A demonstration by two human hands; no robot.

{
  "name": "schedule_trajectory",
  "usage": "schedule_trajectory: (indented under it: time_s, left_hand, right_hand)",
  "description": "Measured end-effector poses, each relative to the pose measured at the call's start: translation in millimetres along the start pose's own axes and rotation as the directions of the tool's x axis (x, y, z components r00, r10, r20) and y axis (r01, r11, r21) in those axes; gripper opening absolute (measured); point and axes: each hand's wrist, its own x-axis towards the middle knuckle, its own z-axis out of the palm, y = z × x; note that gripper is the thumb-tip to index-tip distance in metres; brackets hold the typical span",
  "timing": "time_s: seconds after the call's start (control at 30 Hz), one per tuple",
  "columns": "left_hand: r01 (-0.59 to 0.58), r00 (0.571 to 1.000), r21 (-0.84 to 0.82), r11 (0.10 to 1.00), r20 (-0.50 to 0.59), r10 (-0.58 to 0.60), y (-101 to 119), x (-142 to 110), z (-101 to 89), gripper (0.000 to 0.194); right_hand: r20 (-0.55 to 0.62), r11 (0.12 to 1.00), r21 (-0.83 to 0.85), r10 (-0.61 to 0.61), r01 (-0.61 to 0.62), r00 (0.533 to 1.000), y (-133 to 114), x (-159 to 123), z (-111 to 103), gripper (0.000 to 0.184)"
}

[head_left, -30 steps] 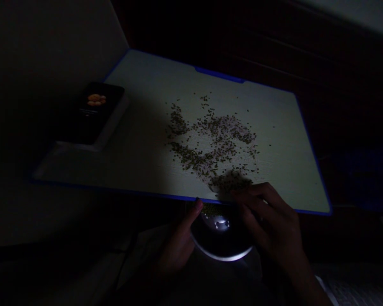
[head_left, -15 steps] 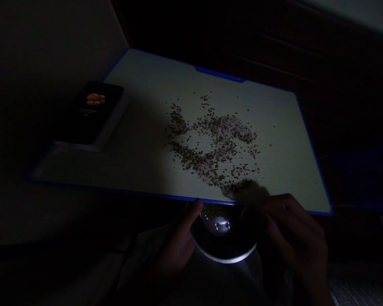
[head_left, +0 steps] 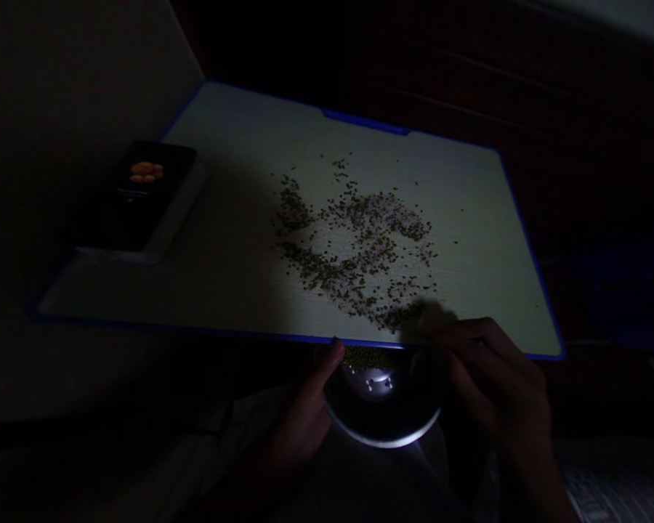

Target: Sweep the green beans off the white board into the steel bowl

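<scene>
A white board with a blue rim (head_left: 234,290) bears a scattered spread of small green beans, apparently mung beans (head_left: 354,272), mixed with paler bits. Just below its near edge is a shiny metal bowl (head_left: 392,425), with more green beans inside, partly hidden under the board. My left hand (head_left: 308,418) grips the bowl's left side, thumb up at the rim by the board's edge. At the near right edge, my right hand (head_left: 501,385) reaches over the bowl with fingers bent, tips by the nearest beans. Nothing shows in that hand, though its fingertips are dark.
A dark box-like object with a lit screen or picture on top (head_left: 136,196) lies on the board's left side. Dark wood-like panels (head_left: 469,94) stand behind. A dim blue object (head_left: 626,290) is at the right. The surroundings are very dark.
My right hand has shifted slightly left and up, toward the beans at the near edge. The view has moved a little. My left hand keeps hold of the bowl.
</scene>
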Motion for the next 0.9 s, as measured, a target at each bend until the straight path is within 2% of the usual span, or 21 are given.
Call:
schedule_trajectory:
  time_s: [0.4,0.6,0.77,0.9]
  left_hand:
    - [0.01,1.0,0.026,1.0,0.008,-0.011,-2.7,1.3,-4.7,0.051]
    - [0.009,0.999,0.043,0.999,0.046,-0.011,-4.1,2.4,-7.4,0.052]
    - [0.017,1.0,0.067,0.998,0.015,-0.018,-4.9,1.3,-9.2,0.052]
    - [0.023,1.0,0.034,0.999,-0.004,-0.023,-5.3,1.7,-7.0,0.049]
  right_hand:
    - [0.015,0.999,0.021,-0.025,0.025,1.0,-3.4,-1.8,-2.9,0.018]
    - [0.014,0.999,0.025,-0.022,0.022,1.0,-6.0,-5.6,-4.0,0.018]
    - [-0.065,0.995,-0.058,0.073,-0.077,0.995,9.0,-7.7,-18.4,0.013]
    - [-0.112,0.987,-0.107,0.107,-0.119,0.988,25.8,0.5,-19.5,0.016]
